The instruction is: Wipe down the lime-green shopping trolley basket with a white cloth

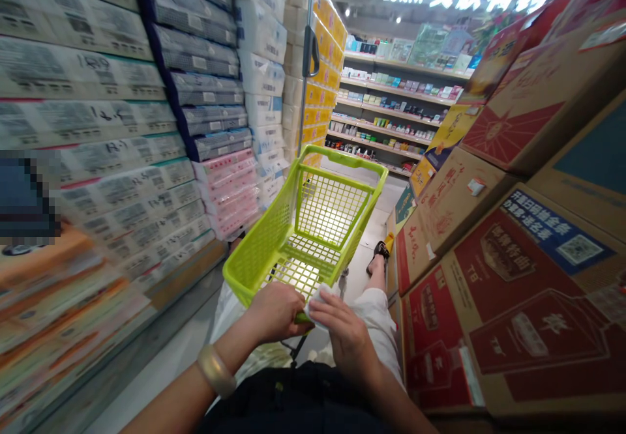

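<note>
A bright green plastic shopping cart [254, 251] stands in front of me, its basket holding nothing that I can see. My left hand [276, 311], with a gold bangle on its wrist, is closed around the near rim of the cart. Beside it, my right hand [346, 331] is closed on a folded white tissue [320, 300] and presses it against the near corner of the rim. The fingertips under the rim are partly hidden.
Stacked packs of paper goods [205, 101] line the left side. Cardboard cartons [528, 303] rise close on the right. A glass door with a dark handle [310, 53] stands beyond the cart, and shelves of small boxes [396, 88] fill the back.
</note>
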`<state>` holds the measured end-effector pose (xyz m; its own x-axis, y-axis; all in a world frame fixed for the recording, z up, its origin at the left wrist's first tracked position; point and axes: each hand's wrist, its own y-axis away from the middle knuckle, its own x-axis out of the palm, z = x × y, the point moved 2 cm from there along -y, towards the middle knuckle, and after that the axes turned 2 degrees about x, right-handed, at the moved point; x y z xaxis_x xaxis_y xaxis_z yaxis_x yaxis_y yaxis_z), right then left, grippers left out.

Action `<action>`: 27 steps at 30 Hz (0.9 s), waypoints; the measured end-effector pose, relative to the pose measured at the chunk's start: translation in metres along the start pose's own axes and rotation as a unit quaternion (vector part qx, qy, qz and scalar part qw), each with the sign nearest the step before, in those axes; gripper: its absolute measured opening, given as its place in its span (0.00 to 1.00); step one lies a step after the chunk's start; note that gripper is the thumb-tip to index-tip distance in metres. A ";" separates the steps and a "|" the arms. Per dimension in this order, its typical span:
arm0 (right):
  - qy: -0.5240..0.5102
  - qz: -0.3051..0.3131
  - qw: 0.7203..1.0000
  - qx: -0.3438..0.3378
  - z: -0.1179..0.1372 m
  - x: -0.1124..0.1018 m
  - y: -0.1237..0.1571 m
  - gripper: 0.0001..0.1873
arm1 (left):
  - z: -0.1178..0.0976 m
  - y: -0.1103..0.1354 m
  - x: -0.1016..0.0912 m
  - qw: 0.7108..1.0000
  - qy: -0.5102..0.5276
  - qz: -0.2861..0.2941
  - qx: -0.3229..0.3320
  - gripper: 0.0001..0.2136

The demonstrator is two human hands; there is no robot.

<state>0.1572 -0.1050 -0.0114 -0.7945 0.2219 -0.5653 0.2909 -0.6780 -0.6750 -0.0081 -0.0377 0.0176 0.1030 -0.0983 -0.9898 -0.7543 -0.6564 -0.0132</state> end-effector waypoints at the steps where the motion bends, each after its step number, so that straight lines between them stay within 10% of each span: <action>1: -0.001 0.000 1.000 0.000 -0.005 -0.003 -0.004 0.21 | 0.000 0.000 0.000 1.000 0.000 -0.003 0.003 0.15; 7: 0.011 -0.092 0.993 0.072 -0.057 -0.019 -0.038 0.23 | -0.002 -0.003 -0.003 1.000 -0.016 0.017 0.007 0.16; 17: -0.026 -0.005 1.000 0.010 -0.002 -0.001 0.001 0.22 | -0.002 -0.001 -0.004 1.000 -0.009 0.023 -0.006 0.15; 27: 0.004 -0.101 0.992 0.069 -0.050 -0.014 -0.032 0.21 | -0.003 -0.003 -0.004 1.000 -0.010 0.001 0.008 0.16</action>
<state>0.1857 -0.0514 -0.0054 -0.8248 0.3686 -0.4289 0.0498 -0.7081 -0.7043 -0.0047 -0.0373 0.0221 0.0883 -0.0847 -0.9925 -0.7653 -0.6435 -0.0132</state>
